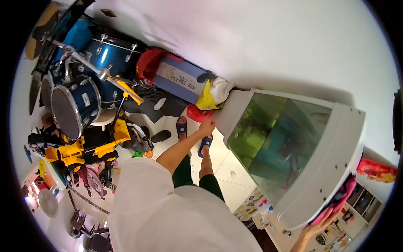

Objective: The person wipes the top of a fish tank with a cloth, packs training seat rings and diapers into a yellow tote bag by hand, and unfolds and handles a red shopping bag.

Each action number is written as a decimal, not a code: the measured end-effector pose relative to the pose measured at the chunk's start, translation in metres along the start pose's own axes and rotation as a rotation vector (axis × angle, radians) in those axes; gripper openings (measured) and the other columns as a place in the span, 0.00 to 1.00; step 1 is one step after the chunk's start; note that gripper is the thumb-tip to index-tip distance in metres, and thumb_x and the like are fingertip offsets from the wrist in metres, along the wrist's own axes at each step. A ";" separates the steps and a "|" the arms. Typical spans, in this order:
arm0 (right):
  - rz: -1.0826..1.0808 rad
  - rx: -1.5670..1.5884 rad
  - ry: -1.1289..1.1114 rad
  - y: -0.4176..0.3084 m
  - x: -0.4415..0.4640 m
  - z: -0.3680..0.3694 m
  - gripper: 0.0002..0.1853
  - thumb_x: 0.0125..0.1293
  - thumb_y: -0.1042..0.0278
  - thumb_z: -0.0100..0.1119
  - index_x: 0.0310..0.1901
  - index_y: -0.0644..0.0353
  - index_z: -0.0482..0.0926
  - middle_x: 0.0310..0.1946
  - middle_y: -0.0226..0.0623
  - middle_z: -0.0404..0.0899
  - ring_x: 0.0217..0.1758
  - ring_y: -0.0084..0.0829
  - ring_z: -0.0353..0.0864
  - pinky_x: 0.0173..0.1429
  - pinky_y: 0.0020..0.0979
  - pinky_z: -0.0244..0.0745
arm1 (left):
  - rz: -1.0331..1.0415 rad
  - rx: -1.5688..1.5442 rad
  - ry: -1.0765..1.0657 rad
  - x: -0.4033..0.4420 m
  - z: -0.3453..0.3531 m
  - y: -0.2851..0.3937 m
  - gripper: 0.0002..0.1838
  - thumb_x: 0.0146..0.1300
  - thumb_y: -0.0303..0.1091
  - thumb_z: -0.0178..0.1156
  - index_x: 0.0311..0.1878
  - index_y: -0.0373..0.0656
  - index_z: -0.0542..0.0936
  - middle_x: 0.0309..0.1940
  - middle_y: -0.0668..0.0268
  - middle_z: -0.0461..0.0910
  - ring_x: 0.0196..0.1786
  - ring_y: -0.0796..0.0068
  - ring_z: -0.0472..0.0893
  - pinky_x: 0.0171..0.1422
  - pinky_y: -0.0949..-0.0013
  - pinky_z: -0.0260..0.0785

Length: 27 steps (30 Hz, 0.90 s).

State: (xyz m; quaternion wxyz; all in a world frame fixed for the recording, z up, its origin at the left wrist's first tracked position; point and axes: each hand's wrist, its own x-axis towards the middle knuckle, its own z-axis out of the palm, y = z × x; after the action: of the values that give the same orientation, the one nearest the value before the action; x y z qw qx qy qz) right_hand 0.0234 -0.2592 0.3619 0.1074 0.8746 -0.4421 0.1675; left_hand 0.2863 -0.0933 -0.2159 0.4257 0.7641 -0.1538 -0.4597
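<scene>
My right hand (322, 221) presses a pink and dark cloth (343, 197) against the top of a white-framed fish tank (342, 145), its fingers lying along the cloth. Greenish water shows through the tank's glass front (279, 143). My left hand (207, 126) hangs low, close to the lower end of the tank's frame, with its fingers curled in. Nothing shows in the left hand. Whether it touches the frame I cannot tell.
A blue drum set (79, 101) and yellow toy trucks (73, 153) crowd the left. A blue FREE MAN box (176, 80), a yellow bag (206, 98) and a red bag (198, 113) lie by the wall. A loose slipper (161, 136) is near my feet.
</scene>
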 end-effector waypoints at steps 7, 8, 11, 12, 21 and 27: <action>0.265 -0.056 0.091 -0.019 -0.006 0.024 0.32 0.70 0.50 0.47 0.70 0.60 0.58 0.71 0.49 0.53 0.73 0.42 0.56 0.71 0.43 0.55 | 0.026 0.280 0.071 0.133 0.036 -0.052 0.18 0.57 0.30 0.54 0.51 0.37 0.71 0.53 0.49 0.70 0.53 0.47 0.74 0.56 0.52 0.69; 0.293 -0.064 0.095 -0.020 -0.006 0.025 0.32 0.70 0.51 0.47 0.69 0.60 0.58 0.71 0.49 0.53 0.73 0.42 0.56 0.71 0.43 0.55 | 0.056 0.308 0.047 0.142 0.035 -0.049 0.25 0.56 0.29 0.54 0.59 0.34 0.67 0.60 0.48 0.66 0.59 0.47 0.71 0.61 0.54 0.67; 0.342 -0.090 0.104 -0.023 -0.004 0.032 0.31 0.70 0.52 0.47 0.69 0.61 0.58 0.71 0.49 0.54 0.73 0.41 0.56 0.72 0.42 0.55 | 0.149 0.300 -0.016 0.178 0.044 -0.056 0.32 0.56 0.28 0.56 0.65 0.34 0.62 0.67 0.48 0.59 0.63 0.46 0.68 0.64 0.55 0.64; 0.350 -0.098 0.106 -0.024 -0.003 0.034 0.31 0.70 0.53 0.47 0.69 0.61 0.58 0.71 0.49 0.54 0.73 0.41 0.56 0.72 0.42 0.54 | 0.107 0.287 -0.142 0.187 0.047 -0.053 0.35 0.57 0.30 0.56 0.68 0.35 0.58 0.71 0.48 0.53 0.64 0.44 0.67 0.67 0.53 0.62; 0.410 -0.155 0.093 -0.031 0.003 0.030 0.29 0.71 0.57 0.46 0.69 0.63 0.58 0.70 0.49 0.54 0.72 0.41 0.56 0.72 0.41 0.53 | -0.101 0.836 -0.119 0.209 0.050 -0.090 0.22 0.61 0.37 0.54 0.59 0.45 0.73 0.44 0.61 0.82 0.44 0.60 0.83 0.43 0.51 0.75; 0.398 -0.129 0.126 -0.027 0.003 0.041 0.28 0.71 0.60 0.45 0.68 0.64 0.58 0.70 0.49 0.55 0.72 0.40 0.56 0.72 0.40 0.53 | -0.017 0.920 -0.058 0.213 0.062 -0.144 0.09 0.60 0.31 0.53 0.37 0.43 0.82 0.37 0.64 0.82 0.38 0.63 0.83 0.39 0.58 0.78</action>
State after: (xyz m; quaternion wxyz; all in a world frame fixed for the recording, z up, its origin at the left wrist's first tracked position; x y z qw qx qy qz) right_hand 0.0546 -0.2596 0.3238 0.1553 0.7490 -0.6084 0.2114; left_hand 0.3247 -0.1732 -0.4645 0.0342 0.8616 -0.3475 -0.3684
